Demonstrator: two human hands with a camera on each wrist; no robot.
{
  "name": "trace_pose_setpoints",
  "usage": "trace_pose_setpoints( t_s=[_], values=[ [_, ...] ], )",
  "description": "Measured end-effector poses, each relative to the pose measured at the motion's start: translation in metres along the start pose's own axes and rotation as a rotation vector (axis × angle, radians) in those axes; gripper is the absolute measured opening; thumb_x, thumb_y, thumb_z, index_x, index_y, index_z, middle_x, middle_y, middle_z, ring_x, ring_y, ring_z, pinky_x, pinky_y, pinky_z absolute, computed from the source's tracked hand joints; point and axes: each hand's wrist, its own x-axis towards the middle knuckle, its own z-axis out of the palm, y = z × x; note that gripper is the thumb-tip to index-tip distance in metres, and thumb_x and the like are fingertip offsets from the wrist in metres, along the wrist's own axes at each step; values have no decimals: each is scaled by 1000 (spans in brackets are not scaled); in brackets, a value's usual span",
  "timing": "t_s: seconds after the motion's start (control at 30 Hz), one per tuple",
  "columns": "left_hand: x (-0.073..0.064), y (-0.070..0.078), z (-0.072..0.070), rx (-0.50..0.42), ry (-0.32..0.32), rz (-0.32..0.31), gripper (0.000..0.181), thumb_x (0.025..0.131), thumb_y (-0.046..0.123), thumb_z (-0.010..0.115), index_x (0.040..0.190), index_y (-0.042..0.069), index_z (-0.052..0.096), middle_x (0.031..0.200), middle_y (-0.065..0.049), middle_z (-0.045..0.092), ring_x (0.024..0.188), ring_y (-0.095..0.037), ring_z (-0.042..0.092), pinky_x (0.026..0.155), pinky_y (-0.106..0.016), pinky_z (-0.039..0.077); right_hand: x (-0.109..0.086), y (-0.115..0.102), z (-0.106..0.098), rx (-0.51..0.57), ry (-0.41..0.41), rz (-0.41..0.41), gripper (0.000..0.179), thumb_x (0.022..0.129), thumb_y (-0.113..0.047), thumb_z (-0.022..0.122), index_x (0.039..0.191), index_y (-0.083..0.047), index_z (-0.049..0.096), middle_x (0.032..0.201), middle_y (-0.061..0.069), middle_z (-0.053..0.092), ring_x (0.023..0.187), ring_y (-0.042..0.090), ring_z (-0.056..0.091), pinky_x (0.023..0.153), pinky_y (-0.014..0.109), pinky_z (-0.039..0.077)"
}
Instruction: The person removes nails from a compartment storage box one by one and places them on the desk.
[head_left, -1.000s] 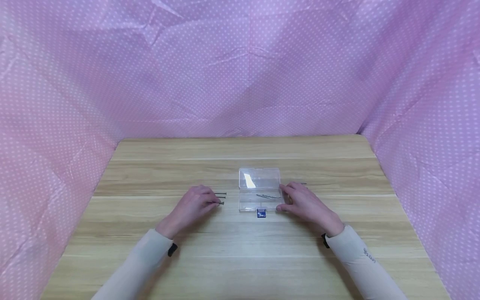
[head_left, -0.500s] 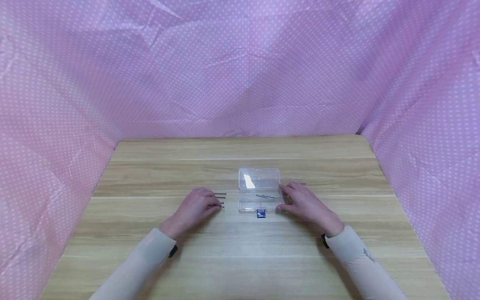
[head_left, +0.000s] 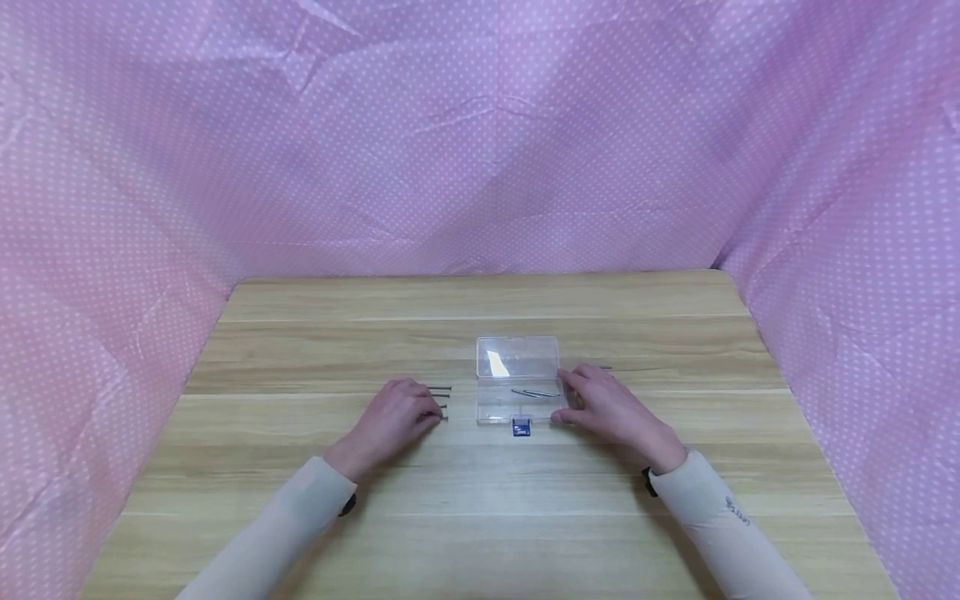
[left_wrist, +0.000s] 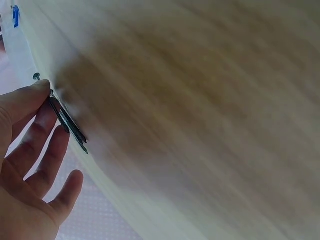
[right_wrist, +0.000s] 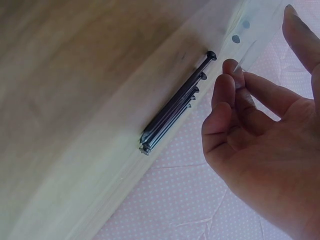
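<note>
In the head view, my left hand [head_left: 395, 421] is low over the table, left of a clear plastic box. Its thumb and index finger pinch a nail [left_wrist: 36, 76] just below the head, as the left wrist view shows. Several other nails [head_left: 439, 387] lie beside it in a row, their shafts partly hidden by the hand. The clear box [head_left: 517, 358] lies with its lid laid back and a few nails [head_left: 534, 392] inside. My right hand [head_left: 611, 408] holds the box's right side, thumb at the front corner and fingertips farther back.
Several more nails [right_wrist: 175, 105] lie on the table beyond my right hand, mostly hidden in the head view. A blue latch or tag [head_left: 521, 427] sits at the box's front edge. Pink dotted cloth [head_left: 480, 167] hangs behind the wooden table [head_left: 480, 500].
My left hand has shifted slightly toward the table's front, and the front nail head now sits farther from the others. My right hand stays on the box.
</note>
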Motion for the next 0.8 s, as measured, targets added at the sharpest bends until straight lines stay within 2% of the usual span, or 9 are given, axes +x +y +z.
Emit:
trace_pose_setpoints(
  t_s=[0.2,0.4,0.57,0.8],
  values=[
    [-1,1,2,16,2,5,5,89,18,83,93,17,81,100,2,75,104,-24,66,100,-50,50,-1,0,0,4,-2,3,76,86,-37,85,142,6,57,95,1,53,86,19,47,71,33,41],
    [4,4,-1,1,62,59,11,90,20,82,100,17,81,103,2,76,106,-23,67,100,-49,51,-2,0,0,1,0,-3,77,87,-38,84,143,7,56,97,1,54,87,19,48,73,34,42],
    [18,18,-8,-47,89,101,21,92,18,80,113,14,78,115,-1,75,116,-25,65,106,-49,48,-2,1,-1,3,0,-7,77,87,-38,84,143,6,56,99,2,56,88,19,48,75,34,43],
    [43,42,-13,-104,77,106,28,97,21,74,125,14,74,127,-3,71,125,-25,60,112,-47,43,-2,1,1,12,0,-4,76,87,-37,84,143,6,56,100,1,56,89,19,48,74,34,43]
  ],
)
